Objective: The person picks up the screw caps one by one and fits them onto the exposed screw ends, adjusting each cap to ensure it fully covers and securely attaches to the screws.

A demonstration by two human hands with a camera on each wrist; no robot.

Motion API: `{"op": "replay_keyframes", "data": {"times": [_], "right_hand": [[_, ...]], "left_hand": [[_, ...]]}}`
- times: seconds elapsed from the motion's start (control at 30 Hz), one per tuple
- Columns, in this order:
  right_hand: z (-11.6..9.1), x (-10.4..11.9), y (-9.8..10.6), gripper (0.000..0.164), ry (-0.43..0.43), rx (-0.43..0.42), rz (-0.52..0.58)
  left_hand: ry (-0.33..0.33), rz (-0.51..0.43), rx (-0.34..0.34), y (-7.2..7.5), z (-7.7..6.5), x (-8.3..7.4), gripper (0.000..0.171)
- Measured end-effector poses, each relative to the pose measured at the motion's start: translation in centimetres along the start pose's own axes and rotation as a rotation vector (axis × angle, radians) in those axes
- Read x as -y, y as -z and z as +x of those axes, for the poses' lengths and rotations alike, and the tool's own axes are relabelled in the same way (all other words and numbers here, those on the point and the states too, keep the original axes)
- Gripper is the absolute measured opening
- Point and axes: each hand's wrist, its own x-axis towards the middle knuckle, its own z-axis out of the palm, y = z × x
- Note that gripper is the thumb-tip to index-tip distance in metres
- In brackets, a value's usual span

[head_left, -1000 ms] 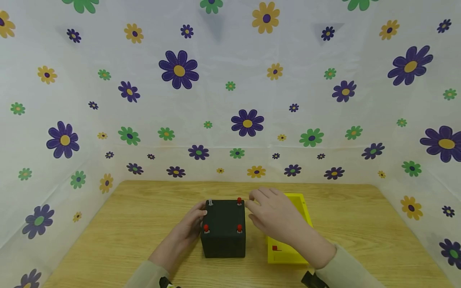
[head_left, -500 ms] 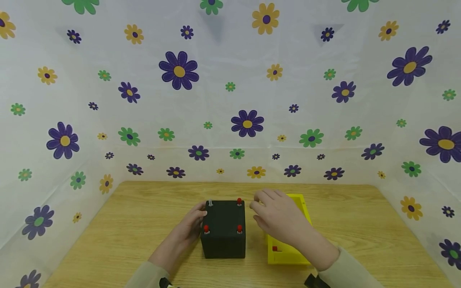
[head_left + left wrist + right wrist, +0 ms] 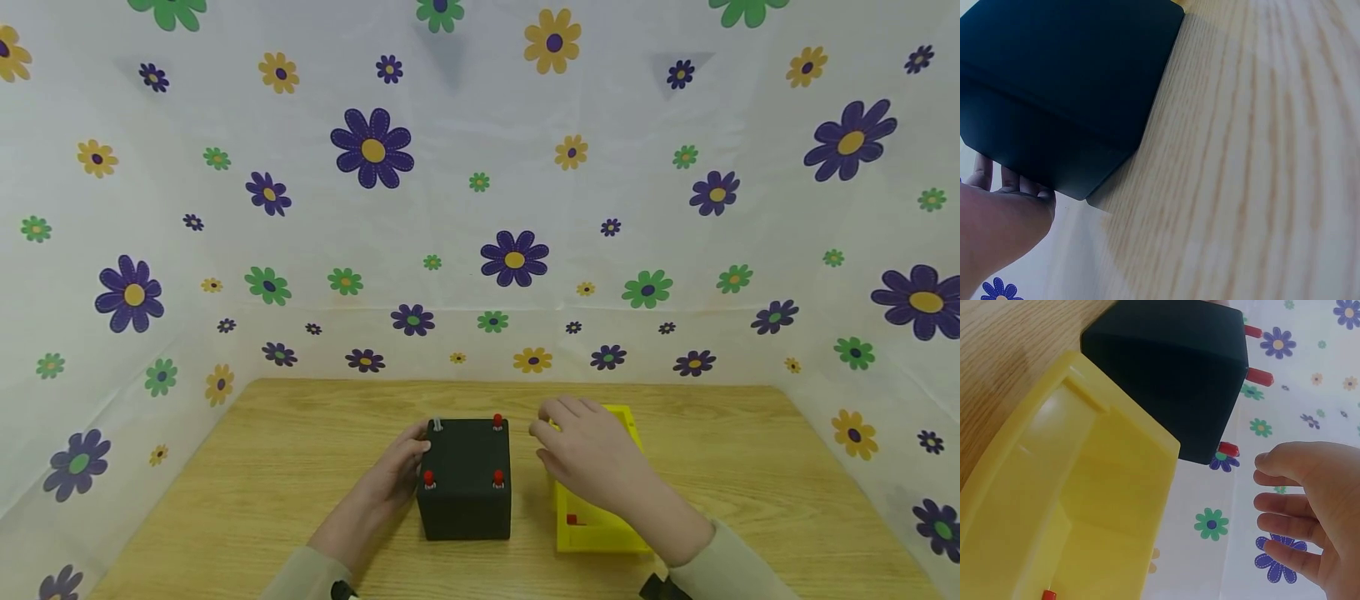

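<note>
A black box stands on the table, with small metal posts like toggle switches at its top corners. Three carry red caps; the back-left post shows bare metal. My left hand holds the box at its left side, thumb at the top edge and fingers round the far side, as the left wrist view also shows. To the right of the box my right hand hovers over the yellow bin. Its fingers are loosely bent with nothing between them in the right wrist view.
Inside the bin, near its front, lies a small red piece. The wooden table is enclosed at the back and sides by a white flower-print cloth. The bin sits a short gap to the right of the box.
My right hand has drawn back a little to the right, away from the box's back-right red cap. The left hand and the box keep their place.
</note>
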Motion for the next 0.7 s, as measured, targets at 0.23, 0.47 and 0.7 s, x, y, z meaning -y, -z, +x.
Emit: {"op": "replay_keyframes", "data": {"times": [0.23,0.47,0.7], "right_hand": [[-0.4,-0.1,-0.1,0.029,-0.023,0.009,-0.006],[-0.9,-0.2,-0.2,0.029,-0.051,0.034,0.002],[-1.5,-0.5,-0.5,0.029,-0.068,0.031,0.005]], "left_hand": [[-0.008,0.008,0.018,0.1,0.0,0.0,0.051],[-0.019,-0.001,0.034,0.2,0.0,0.2,0.043],[-0.009,0.001,0.011,0.1,0.0,0.2,0.050]]}}
